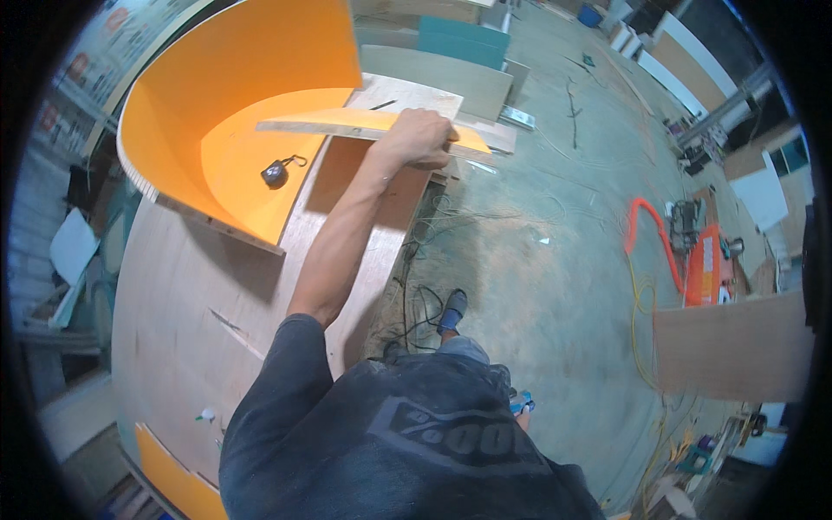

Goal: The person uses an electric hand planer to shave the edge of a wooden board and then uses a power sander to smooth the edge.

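My left hand is closed over the edge of a curved plywood board with an orange face, held above the workbench. Beside it stands a curved orange panel assembly, its tall wall rising from an orange base. A small black tape measure with a wrist loop lies on that base. Low by my side, my right hand is mostly hidden behind my shirt. It seems to grip a small blue object, whose kind I cannot make out.
The wooden workbench carries a thin strip and another orange piece. Stacked boards stand beyond it. Cables trail over the floor by my foot. A machine with an orange hose and a plywood sheet are at right.
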`<state>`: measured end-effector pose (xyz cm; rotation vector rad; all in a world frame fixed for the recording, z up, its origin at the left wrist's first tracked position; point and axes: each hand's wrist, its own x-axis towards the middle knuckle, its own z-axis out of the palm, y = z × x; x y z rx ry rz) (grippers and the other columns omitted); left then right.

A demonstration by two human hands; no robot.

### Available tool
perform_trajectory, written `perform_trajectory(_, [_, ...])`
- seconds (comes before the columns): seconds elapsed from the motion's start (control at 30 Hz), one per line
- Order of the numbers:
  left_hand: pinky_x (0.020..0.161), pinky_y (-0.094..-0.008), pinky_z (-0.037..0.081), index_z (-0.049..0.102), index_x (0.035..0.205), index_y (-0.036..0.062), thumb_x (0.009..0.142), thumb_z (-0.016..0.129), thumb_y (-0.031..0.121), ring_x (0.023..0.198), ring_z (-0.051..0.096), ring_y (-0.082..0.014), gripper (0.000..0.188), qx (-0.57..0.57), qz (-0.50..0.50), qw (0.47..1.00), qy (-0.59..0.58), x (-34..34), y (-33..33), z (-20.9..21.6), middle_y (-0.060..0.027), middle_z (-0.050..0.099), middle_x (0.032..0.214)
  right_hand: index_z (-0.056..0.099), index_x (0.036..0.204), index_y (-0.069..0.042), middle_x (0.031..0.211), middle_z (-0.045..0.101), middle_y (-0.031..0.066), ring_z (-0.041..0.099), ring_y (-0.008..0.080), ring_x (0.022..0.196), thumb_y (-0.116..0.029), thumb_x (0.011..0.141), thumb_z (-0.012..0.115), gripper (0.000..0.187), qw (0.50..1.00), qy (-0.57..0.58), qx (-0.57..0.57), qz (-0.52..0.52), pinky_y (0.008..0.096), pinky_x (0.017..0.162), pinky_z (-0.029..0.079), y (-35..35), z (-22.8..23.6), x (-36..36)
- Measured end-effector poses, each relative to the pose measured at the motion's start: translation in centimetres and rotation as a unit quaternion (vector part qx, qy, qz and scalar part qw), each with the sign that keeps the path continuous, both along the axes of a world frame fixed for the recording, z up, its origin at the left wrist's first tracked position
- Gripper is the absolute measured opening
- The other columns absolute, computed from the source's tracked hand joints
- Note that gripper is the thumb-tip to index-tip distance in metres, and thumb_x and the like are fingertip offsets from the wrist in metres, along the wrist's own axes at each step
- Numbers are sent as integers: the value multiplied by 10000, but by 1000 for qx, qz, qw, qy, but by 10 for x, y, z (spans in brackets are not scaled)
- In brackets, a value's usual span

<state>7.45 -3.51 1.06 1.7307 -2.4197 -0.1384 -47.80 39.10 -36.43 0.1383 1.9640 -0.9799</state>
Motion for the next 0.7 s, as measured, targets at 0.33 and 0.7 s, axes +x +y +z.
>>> perform_trajectory(0.33, [819,-450,566,791,1177,165,729,652,191,882,723,-352,470,5,16,1000,18,2,-8,-2,-171,760,904,531,763,-140,680,518,-5,522,150,609,-461,990,641,407,999,5,-2,33,317,577,419,-6,-8,-2])
perform_trajectory(0.7, [836,-440,566,788,1185,152,724,651,172,896,727,-343,481,32,20,999,0,-2,-12,10,-168,768,941,518,749,-147,679,533,1,525,153,585,-461,988,645,415,999,2,0,53,329,561,436,-12,-13,2])
